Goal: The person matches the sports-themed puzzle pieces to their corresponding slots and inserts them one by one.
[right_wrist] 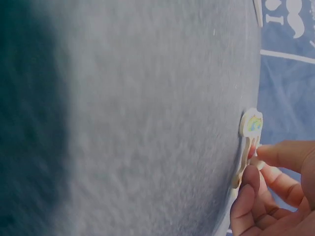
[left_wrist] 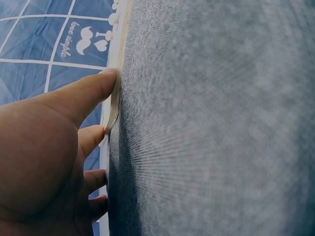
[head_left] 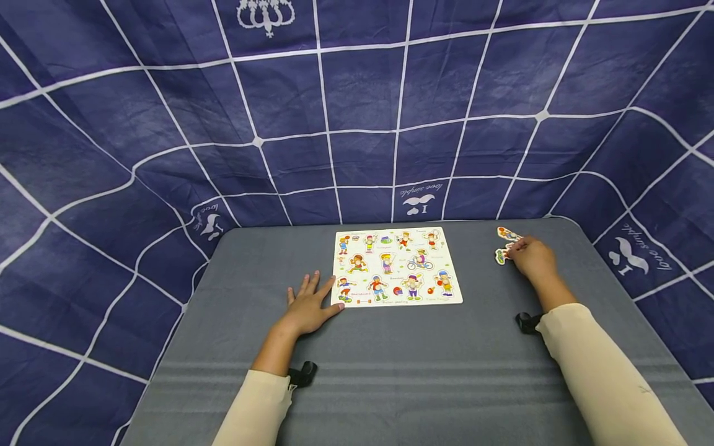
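A white puzzle board point(head_left: 398, 291) printed with little sports figures lies flat on the grey table. My left hand point(head_left: 308, 311) is spread at its lower left corner, thumb along the near edge. The left wrist view shows the thumb point(left_wrist: 93, 88) against the board's edge. Off to the right, my right hand point(head_left: 537, 261) pinches a small figure-shaped puzzle piece point(head_left: 501, 255) between thumb and fingers, low at the tabletop. Part of that puzzle piece point(right_wrist: 252, 124) is covered by the fingers. A second puzzle piece point(head_left: 507, 233) lies just beyond it.
The grey cloth-covered table point(head_left: 401, 371) runs up to a blue curtain point(head_left: 357, 93) with white grid lines at the back and both sides. A black strap device sits on each wrist, below the cream sleeves.
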`<state>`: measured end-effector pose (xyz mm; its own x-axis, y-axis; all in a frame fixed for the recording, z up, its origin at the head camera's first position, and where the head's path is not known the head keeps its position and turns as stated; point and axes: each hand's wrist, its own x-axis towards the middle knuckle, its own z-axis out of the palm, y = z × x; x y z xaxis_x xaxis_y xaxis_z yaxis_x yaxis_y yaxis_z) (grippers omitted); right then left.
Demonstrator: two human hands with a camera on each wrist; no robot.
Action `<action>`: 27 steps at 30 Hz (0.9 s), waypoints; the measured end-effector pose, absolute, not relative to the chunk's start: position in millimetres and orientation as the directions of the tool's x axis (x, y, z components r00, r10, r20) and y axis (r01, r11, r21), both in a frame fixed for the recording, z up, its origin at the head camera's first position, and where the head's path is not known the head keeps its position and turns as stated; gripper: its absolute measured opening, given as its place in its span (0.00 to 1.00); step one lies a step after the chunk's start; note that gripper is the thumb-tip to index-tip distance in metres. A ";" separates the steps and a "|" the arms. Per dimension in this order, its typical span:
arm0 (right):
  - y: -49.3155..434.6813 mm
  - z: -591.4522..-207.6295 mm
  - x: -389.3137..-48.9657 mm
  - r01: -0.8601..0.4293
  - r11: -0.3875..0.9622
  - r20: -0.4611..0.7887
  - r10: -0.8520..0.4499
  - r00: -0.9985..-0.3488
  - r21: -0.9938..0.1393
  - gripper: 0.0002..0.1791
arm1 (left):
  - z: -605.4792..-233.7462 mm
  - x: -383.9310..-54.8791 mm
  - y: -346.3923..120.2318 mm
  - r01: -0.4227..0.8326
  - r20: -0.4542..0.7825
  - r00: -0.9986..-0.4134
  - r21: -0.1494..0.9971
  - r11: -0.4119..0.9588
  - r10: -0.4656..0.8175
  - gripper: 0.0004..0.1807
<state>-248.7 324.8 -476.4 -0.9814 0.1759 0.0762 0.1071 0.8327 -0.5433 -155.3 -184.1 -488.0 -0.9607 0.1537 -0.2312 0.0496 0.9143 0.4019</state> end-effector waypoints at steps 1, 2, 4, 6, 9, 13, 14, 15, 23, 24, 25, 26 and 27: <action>323.1 -476.1 -247.8 0.104 0.831 0.076 0.173 -0.982 -0.546 0.12 | -487.9 -155.2 -184.1 0.050 -0.230 -0.961 0.402 0.914 0.154 0.43; 320.9 -475.5 -247.1 0.103 0.826 0.072 0.170 -0.983 -0.555 0.12 | -487.7 -155.1 -184.0 0.049 -0.229 -0.961 0.404 0.913 0.153 0.43; 315.6 -474.1 -245.6 0.091 0.811 0.070 0.160 -0.985 -0.578 0.12 | -487.4 -154.7 -184.0 0.049 -0.227 -0.962 0.404 0.914 0.152 0.43; 309.7 -472.8 -244.5 0.072 0.796 0.076 0.147 -0.986 -0.601 0.12 | -487.1 -154.4 -183.9 0.048 -0.228 -0.962 0.403 0.914 0.150 0.43; 299.4 -470.9 -242.9 0.032 0.771 0.099 0.123 -0.988 -0.636 0.12 | -486.5 -153.7 -183.9 0.047 -0.226 -0.963 0.402 0.914 0.149 0.43; 285.6 -468.6 -240.9 -0.007 0.751 0.118 0.094 -0.989 -0.661 0.11 | -485.3 -153.1 -183.4 0.048 -0.222 -0.964 0.404 0.914 0.149 0.42; 282.3 -468.0 -240.4 -0.014 0.746 0.118 0.087 -0.989 -0.665 0.11 | -484.9 -153.0 -183.2 0.049 -0.222 -0.964 0.405 0.913 0.150 0.42; 278.7 -467.0 -239.5 -0.016 0.740 0.115 0.083 -0.990 -0.672 0.11 | -484.6 -153.0 -183.1 0.049 -0.222 -0.963 0.405 0.913 0.150 0.42; 242.7 -462.0 -237.6 -0.040 0.722 0.116 0.055 -0.992 -0.691 0.10 | -487.0 -154.7 -182.9 0.056 -0.223 -0.962 0.400 0.915 0.157 0.43; 236.0 -461.4 -237.8 -0.046 0.718 0.116 0.048 -0.992 -0.694 0.10 | -487.5 -154.9 -183.2 0.055 -0.223 -0.962 0.398 0.916 0.155 0.43; 229.1 -461.1 -237.9 -0.052 0.712 0.114 0.039 -0.993 -0.700 0.10 | -487.9 -155.1 -183.4 0.055 -0.223 -0.963 0.397 0.916 0.154 0.43; 222.0 -460.9 -238.2 -0.059 0.705 0.114 0.032 -0.993 -0.707 0.10 | -488.5 -155.2 -183.7 0.054 -0.223 -0.963 0.395 0.917 0.153 0.42; 214.9 -460.6 -238.2 -0.068 0.699 0.117 0.023 -0.993 -0.712 0.10 | -488.8 -155.3 -183.8 0.054 -0.224 -0.963 0.396 0.916 0.153 0.42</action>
